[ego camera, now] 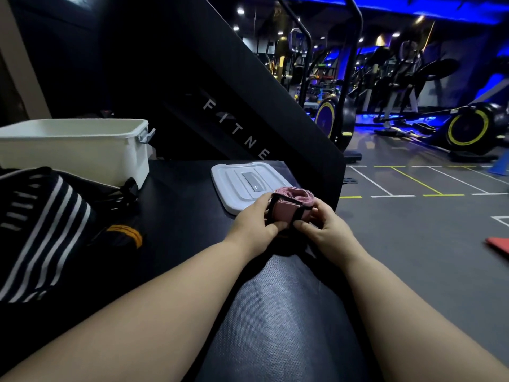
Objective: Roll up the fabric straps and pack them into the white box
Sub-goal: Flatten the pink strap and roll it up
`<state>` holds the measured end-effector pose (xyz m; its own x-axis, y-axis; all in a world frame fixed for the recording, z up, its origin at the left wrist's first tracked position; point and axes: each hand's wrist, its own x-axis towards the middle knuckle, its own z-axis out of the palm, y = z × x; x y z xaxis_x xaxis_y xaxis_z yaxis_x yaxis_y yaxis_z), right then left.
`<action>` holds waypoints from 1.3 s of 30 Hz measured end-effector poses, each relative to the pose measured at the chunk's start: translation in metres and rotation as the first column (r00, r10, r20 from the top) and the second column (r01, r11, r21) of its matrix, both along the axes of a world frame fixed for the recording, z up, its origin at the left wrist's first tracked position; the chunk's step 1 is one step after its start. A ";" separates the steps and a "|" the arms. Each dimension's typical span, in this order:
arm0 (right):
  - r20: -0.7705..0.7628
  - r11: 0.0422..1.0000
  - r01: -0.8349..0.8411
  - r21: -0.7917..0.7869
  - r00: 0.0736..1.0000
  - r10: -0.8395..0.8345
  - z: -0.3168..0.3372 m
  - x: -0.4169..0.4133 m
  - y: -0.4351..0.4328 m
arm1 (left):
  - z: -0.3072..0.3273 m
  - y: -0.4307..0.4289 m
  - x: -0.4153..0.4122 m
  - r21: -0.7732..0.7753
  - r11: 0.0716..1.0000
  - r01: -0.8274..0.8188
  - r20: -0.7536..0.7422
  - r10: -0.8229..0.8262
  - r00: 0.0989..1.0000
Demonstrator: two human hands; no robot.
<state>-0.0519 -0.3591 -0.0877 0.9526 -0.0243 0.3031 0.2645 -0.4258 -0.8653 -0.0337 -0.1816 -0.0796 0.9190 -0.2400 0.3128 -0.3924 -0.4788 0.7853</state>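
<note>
Hands gripping pink roll; box apart.

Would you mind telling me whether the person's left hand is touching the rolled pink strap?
Touching. The head view shows the left hand gripping the rolled pink strap from its left side, thumb pressed against its lower edge.

Dim overall; blue glow and small ceiling spots at upper right, deep shadow upper left, wide-angle bending at frame edges.
</note>
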 end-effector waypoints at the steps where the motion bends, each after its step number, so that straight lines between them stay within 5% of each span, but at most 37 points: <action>1: 0.002 1.000 0.004 0.007 1.000 -0.004 0.000 -0.001 0.000 | 0.001 0.000 -0.001 0.008 1.000 -0.006 0.003 0.006 1.000; 14: 0.134 0.912 0.387 -0.135 0.919 -0.370 0.013 -0.027 0.010 | 0.003 0.024 -0.028 0.031 0.990 -0.139 -0.122 0.142 0.982; 21: 0.107 0.932 0.302 -0.198 0.952 -0.286 0.022 -0.051 0.076 | 0.015 0.091 -0.074 0.031 0.980 -0.198 -0.096 0.200 0.975; 27: 0.032 0.979 0.153 -0.136 0.988 -0.150 0.025 -0.063 0.159 | 0.030 0.171 -0.116 0.074 0.943 -0.323 0.125 0.313 0.941; 33: 0.023 0.994 0.022 -0.112 1.000 -0.019 0.031 -0.077 0.250 | 0.031 0.252 -0.149 0.153 0.837 -0.526 0.401 0.434 0.807; 39: 0.086 0.987 -0.106 -0.120 0.990 0.116 0.036 -0.095 0.333 | 0.026 0.326 -0.173 0.056 0.614 -0.787 0.643 0.581 0.499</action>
<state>-0.1474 -0.0263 -0.0521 0.9154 0.1199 0.3843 0.3919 -0.4843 -0.7823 -0.2069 0.1445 -0.0535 0.5342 0.2196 0.8163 -0.1031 -0.9416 0.3207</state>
